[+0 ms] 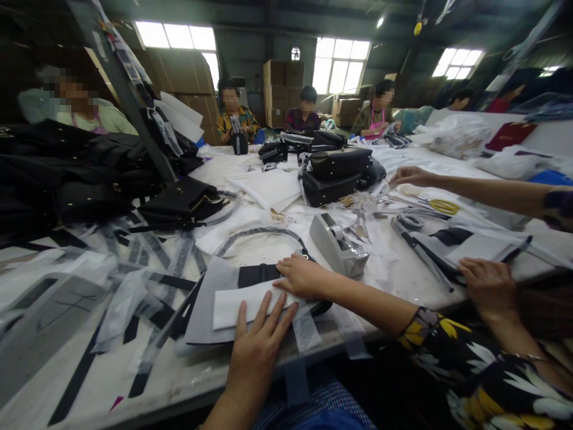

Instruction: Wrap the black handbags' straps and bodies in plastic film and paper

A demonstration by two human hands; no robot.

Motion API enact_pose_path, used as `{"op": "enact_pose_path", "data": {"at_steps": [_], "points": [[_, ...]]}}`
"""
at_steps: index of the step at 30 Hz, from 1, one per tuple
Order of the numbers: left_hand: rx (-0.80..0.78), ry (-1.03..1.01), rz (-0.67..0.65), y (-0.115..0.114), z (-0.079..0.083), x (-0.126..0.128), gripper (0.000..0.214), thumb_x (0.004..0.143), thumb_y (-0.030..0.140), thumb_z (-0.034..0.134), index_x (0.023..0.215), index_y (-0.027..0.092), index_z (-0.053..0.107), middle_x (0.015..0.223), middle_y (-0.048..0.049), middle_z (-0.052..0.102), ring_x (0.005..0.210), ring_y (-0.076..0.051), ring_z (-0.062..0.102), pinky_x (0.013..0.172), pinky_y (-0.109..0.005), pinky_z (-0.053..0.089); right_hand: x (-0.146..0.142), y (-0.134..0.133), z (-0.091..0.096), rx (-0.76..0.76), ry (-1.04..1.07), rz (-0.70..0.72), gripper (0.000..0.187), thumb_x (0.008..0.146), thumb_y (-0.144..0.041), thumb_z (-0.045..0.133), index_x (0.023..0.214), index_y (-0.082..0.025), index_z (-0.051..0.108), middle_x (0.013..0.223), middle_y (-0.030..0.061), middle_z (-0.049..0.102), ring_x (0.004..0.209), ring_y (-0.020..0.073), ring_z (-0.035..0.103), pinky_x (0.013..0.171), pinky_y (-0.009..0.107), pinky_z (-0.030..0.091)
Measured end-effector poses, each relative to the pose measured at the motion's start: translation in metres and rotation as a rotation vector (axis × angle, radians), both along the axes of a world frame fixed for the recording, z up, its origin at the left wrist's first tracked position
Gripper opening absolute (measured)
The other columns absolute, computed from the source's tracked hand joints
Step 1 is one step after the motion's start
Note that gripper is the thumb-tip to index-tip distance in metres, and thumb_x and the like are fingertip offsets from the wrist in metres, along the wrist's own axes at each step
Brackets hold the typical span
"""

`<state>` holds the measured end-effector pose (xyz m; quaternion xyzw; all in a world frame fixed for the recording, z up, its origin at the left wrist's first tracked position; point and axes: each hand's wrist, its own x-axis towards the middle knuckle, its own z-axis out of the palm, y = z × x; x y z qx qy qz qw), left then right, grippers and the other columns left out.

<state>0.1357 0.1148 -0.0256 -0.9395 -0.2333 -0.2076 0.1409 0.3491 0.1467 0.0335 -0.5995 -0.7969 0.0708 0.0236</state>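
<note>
Worktable (179, 382) ran across the frame, cluttered. White sheet (233, 307) lay on the bag (200, 316), lower centre, long axis left-right, rising slightly rightward. Left hand (264, 328): fingers spread flat over its lower edge, unclamped. Right hand (307, 279) was nearer its right end; pinch or press, couldn't tell. Dispenser (326, 248), right of centre, held a tape roll (339, 235). Cartons (276, 92), upper centre: contents hidden.

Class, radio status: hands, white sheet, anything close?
Left hand flat on white sheet; right hand at its far edge. Sheet on grey panel. Tape dispenser just beyond right hand.
</note>
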Motion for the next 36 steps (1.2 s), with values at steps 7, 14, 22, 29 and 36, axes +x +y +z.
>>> {"op": "enact_pose_path", "data": {"at_steps": [7,14,22,29,36], "points": [[0.037,0.016,-0.006,0.001,0.002,-0.001,0.06,0.098,0.006,0.032,0.151,0.032,0.036,0.157,0.0052,0.036,0.142,-0.025,0.039,0.119,-0.062,0.019,-0.012,0.001,0.01,-0.083,-0.16,-0.153,0.059,0.102,-0.049,0.04,0.101,-0.002,0.075,0.103,0.0262,0.074,0.106,0.0343,0.068,0.107,0.047,0.035],[0.001,-0.015,-0.011,-0.001,0.005,-0.001,0.056,0.099,0.008,0.033,0.149,0.034,0.04,0.155,0.0044,0.041,0.14,-0.025,0.043,0.114,-0.061,0.031,-0.01,0.002,0.013,-0.103,-0.18,-0.208,0.06,0.102,-0.048,0.041,0.095,-0.001,0.077,0.101,0.0275,0.074,0.104,0.0356,0.069,0.108,0.05,0.032],[-0.085,-0.006,-0.028,0.001,0.006,-0.002,0.059,0.098,0.007,0.035,0.15,0.035,0.037,0.155,0.0031,0.04,0.141,-0.027,0.042,0.111,-0.064,0.033,0.021,-0.037,0.025,0.029,0.106,-0.105,0.035,0.104,-0.034,0.044,0.109,-0.02,0.075,0.12,0.0074,0.073,0.117,0.0206,0.064,0.115,0.037,0.031],[-0.184,0.05,-0.038,0.004,0.013,-0.003,0.064,0.096,0.005,0.038,0.151,0.036,0.034,0.156,0.0008,0.038,0.144,-0.028,0.038,0.112,-0.064,0.031,0.011,-0.118,-0.01,0.473,0.367,0.034,0.042,0.095,-0.041,0.063,0.131,-0.02,0.062,0.135,0.0098,0.065,0.13,0.0242,0.056,0.119,0.049,0.032],[-0.299,0.052,-0.065,0.005,0.023,-0.005,0.076,0.081,0.003,0.05,0.15,0.032,0.039,0.156,-0.0013,0.039,0.146,-0.03,0.033,0.114,-0.065,0.026,-0.003,-0.12,-0.063,0.816,0.324,-0.04,0.031,0.095,-0.024,0.063,0.125,-0.028,0.067,0.123,0.0011,0.072,0.128,0.0231,0.057,0.114,0.048,0.041]]}}
